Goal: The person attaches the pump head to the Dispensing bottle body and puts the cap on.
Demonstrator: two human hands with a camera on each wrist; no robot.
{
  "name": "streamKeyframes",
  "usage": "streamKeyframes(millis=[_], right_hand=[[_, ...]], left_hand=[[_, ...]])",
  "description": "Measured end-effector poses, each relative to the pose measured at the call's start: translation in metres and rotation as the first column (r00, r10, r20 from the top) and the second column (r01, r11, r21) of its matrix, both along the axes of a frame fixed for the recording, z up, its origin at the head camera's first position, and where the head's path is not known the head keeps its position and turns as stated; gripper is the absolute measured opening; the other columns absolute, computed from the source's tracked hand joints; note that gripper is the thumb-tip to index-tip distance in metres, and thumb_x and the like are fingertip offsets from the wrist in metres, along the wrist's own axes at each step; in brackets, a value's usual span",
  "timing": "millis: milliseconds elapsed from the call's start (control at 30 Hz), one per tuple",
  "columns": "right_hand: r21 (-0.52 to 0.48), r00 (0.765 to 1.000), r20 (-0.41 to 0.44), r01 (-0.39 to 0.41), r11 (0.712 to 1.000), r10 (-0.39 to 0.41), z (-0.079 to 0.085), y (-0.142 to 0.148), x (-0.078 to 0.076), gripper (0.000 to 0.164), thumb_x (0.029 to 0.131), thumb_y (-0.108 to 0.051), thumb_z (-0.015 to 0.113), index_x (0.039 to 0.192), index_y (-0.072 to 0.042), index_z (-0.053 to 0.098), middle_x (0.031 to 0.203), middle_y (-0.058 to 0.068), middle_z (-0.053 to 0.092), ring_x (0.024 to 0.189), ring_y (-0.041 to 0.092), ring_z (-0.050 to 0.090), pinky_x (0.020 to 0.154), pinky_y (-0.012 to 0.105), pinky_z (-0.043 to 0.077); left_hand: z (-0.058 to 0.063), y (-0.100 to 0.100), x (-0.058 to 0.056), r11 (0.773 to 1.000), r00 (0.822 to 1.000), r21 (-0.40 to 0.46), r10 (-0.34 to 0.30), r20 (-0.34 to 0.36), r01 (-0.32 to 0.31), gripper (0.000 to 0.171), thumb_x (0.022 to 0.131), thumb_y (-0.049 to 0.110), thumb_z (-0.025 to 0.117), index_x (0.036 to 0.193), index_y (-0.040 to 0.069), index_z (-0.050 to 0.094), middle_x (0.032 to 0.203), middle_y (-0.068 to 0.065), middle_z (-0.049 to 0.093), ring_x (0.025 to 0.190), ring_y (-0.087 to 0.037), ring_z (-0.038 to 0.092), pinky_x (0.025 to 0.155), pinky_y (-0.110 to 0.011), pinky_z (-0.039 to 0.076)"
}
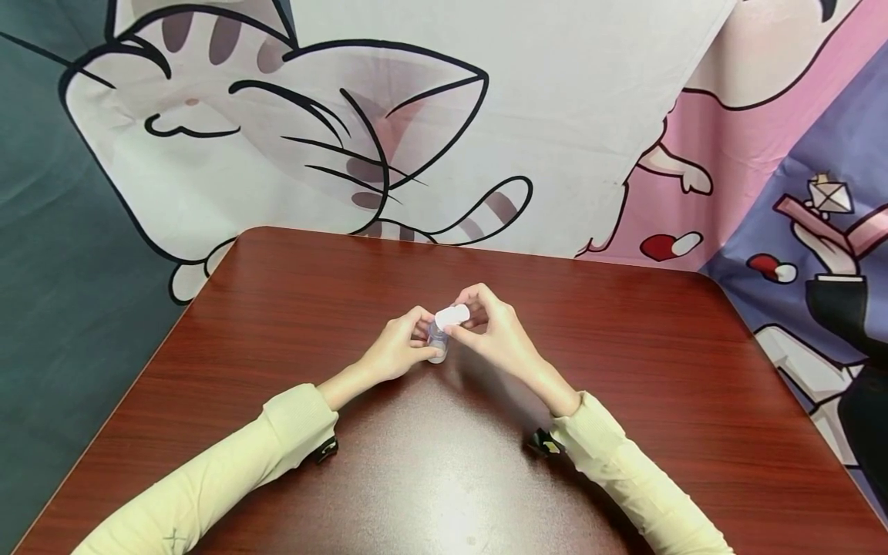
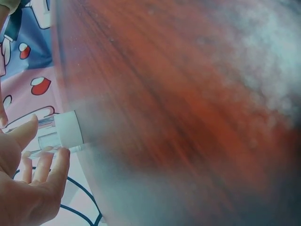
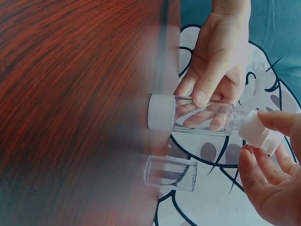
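My left hand (image 1: 401, 344) grips a small clear bottle (image 3: 204, 115) between thumb and fingers. The bottle stands upright, with a thick white base (image 3: 161, 112) and a threaded neck. My right hand (image 1: 501, 331) pinches a white cap (image 3: 257, 130) between thumb and fingers. In the right wrist view the cap sits tilted at the mouth of the bottle, and some neck threads show below it. Whether it still touches the neck I cannot tell. Close by the bottle is a clear cylindrical cover (image 3: 170, 173), which the head view does not show distinctly.
Both hands work over a dark reddish wooden table (image 1: 277, 308) with a bright glare near its front. Behind it hangs a cloth backdrop (image 1: 569, 116) with cartoon cats. Dark wrist devices (image 1: 326, 449) sit under both pale sleeves.
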State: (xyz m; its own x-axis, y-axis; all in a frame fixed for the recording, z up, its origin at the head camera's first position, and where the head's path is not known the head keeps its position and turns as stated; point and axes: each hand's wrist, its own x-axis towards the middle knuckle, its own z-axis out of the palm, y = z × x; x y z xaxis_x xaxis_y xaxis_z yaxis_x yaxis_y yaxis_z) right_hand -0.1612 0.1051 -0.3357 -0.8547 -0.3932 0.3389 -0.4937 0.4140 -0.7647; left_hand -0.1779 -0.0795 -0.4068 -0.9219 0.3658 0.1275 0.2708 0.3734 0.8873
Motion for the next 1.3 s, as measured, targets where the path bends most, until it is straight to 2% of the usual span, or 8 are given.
streamKeyframes(millis=[67,300,367,533,733,1100,1300], right_hand=[[-0.006,1.0,0.009,0.002,1.0,-0.002,-0.001,0.0,-0.001,0.034,0.08,0.004,0.073,0.105,0.007,0.05,0.094,0.021,0.066,0.077,0.029,0.065,0.071,0.037,0.062],[-0.019,1.0,0.019,0.019,1.0,-0.019,-0.03,0.004,-0.019,0.043,0.079,-0.001,0.076,0.111,0.004,0.047,0.097,0.019,0.067,0.078,0.027,0.064,0.07,0.035,0.062],[-0.026,1.0,0.02,0.02,0.999,-0.019,-0.033,0.004,-0.021,0.044,0.079,-0.004,0.077,0.111,0.002,0.047,0.097,0.017,0.068,0.079,0.025,0.065,0.07,0.034,0.062],[-0.043,1.0,0.026,0.014,0.999,-0.013,-0.035,0.005,-0.022,0.041,0.08,-0.011,0.078,0.11,-0.005,0.049,0.096,0.012,0.068,0.08,0.021,0.066,0.071,0.029,0.062],[-0.039,1.0,0.012,0.0,0.999,0.001,-0.034,0.004,-0.022,0.038,0.082,-0.011,0.076,0.109,-0.008,0.051,0.095,0.009,0.067,0.081,0.018,0.066,0.071,0.025,0.061],[-0.029,0.999,0.008,-0.043,0.999,0.043,-0.032,0.002,-0.021,0.036,0.083,-0.006,0.073,0.112,-0.008,0.052,0.1,0.008,0.065,0.085,0.018,0.065,0.073,0.027,0.061],[-0.023,0.998,-0.011,-0.069,0.997,0.069,-0.034,0.002,-0.022,0.035,0.084,-0.004,0.072,0.113,-0.007,0.052,0.103,0.008,0.064,0.085,0.019,0.065,0.073,0.031,0.061]], left_hand=[[0.0,0.0,0.0,1.0,1.0,-0.004,0.002,0.004,-0.002,0.04,0.08,-0.002,0.073,0.113,-0.005,0.05,0.104,-0.021,0.062,0.096,-0.03,0.064,0.088,-0.034,0.06],[-0.001,0.0,-0.001,1.0,1.0,-0.019,0.005,0.004,-0.004,0.04,0.08,-0.002,0.073,0.113,-0.004,0.05,0.105,-0.02,0.063,0.096,-0.028,0.064,0.088,-0.031,0.06],[-0.001,0.0,-0.001,1.0,1.0,-0.02,0.005,0.005,-0.004,0.04,0.08,-0.002,0.073,0.112,-0.004,0.05,0.105,-0.019,0.063,0.096,-0.028,0.064,0.087,-0.031,0.06],[-0.001,0.0,-0.001,1.0,1.0,-0.014,0.002,0.006,-0.002,0.039,0.08,-0.003,0.073,0.112,-0.004,0.049,0.105,-0.02,0.063,0.097,-0.029,0.064,0.088,-0.031,0.06],[0.0,0.001,-0.001,1.0,1.0,-0.01,-0.011,0.012,0.011,0.038,0.081,-0.003,0.072,0.113,-0.002,0.05,0.106,-0.019,0.063,0.098,-0.028,0.064,0.089,-0.032,0.059],[-0.003,0.001,-0.001,1.0,1.0,-0.019,-0.012,-0.029,0.012,0.038,0.081,-0.002,0.072,0.112,-0.002,0.05,0.105,-0.018,0.063,0.096,-0.028,0.066,0.087,-0.029,0.06],[-0.004,0.001,-0.002,1.0,1.0,-0.015,-0.01,-0.027,0.01,0.038,0.081,-0.002,0.072,0.111,-0.003,0.05,0.106,-0.019,0.063,0.096,-0.028,0.066,0.087,-0.029,0.06]])
